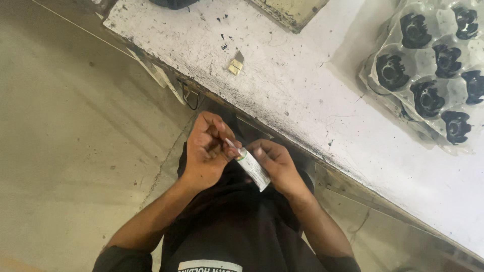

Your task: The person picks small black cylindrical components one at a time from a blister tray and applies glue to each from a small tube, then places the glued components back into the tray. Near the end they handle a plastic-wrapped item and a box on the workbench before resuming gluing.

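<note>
From the head camera, both hands meet just below the edge of a worn white table [302, 85], its painted top scuffed and flecked with black marks. The right hand [275, 166] curls around a small, soft, flattened tube [253, 170], white with a green band near its neck, held slanting between the two hands in front of the person's dark shirt. The left hand [207, 151] is closed into a loose fist, its fingertips pinching at the tube's narrow nozzle end. On the table's far right sits a clear moulded plastic tray [383, 48] holding round black ribbed parts [427, 98] in cups. A small brass-coloured piece [235, 66] lies on the tabletop.
</note>
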A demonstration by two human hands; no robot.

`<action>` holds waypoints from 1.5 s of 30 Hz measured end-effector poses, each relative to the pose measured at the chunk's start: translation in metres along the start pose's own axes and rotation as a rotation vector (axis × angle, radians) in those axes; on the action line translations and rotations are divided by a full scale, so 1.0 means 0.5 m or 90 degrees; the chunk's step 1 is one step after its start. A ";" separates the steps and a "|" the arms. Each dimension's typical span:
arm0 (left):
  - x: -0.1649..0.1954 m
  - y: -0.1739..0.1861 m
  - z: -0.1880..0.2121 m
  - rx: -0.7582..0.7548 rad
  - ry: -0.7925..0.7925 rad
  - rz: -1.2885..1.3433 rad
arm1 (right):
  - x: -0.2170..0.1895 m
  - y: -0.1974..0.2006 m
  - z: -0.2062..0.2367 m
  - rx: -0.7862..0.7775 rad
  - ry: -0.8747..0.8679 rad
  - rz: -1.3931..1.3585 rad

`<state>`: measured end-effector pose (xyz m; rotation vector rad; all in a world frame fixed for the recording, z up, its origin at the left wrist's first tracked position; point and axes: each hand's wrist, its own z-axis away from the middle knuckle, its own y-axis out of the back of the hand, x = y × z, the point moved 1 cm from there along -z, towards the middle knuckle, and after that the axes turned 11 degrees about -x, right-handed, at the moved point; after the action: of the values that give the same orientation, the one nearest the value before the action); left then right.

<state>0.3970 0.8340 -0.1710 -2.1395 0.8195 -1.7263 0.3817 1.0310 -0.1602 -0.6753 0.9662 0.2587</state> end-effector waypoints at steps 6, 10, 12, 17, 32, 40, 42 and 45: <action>-0.014 -0.025 0.018 0.124 -0.124 0.032 | -0.038 -0.075 0.013 0.273 0.532 0.965; -0.010 -0.025 0.013 0.137 -0.129 0.043 | -0.054 -0.078 0.000 0.331 0.590 1.008; -0.005 -0.025 0.009 0.124 -0.125 0.045 | -0.053 -0.069 0.004 0.322 0.571 0.974; 0.011 -0.003 -0.010 0.013 -0.035 0.012 | -0.034 -0.007 0.011 -0.051 0.111 0.272; 0.070 -0.041 -0.114 0.122 0.080 -0.218 | -0.117 -0.032 -0.032 0.335 0.394 0.846; 0.024 0.002 -0.209 0.120 0.110 -0.158 | -0.139 0.031 -0.086 0.076 -0.033 0.304; 0.033 0.012 -0.228 0.088 0.117 -0.103 | -0.165 0.068 -0.100 -0.068 -0.102 0.086; 0.045 0.001 -0.240 0.097 0.123 -0.026 | -0.189 0.105 -0.102 -0.185 -0.169 -0.071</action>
<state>0.2848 0.8370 -0.1228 -1.9271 0.6700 -1.9713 0.2692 1.0473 -0.1236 -0.9320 0.6393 0.3853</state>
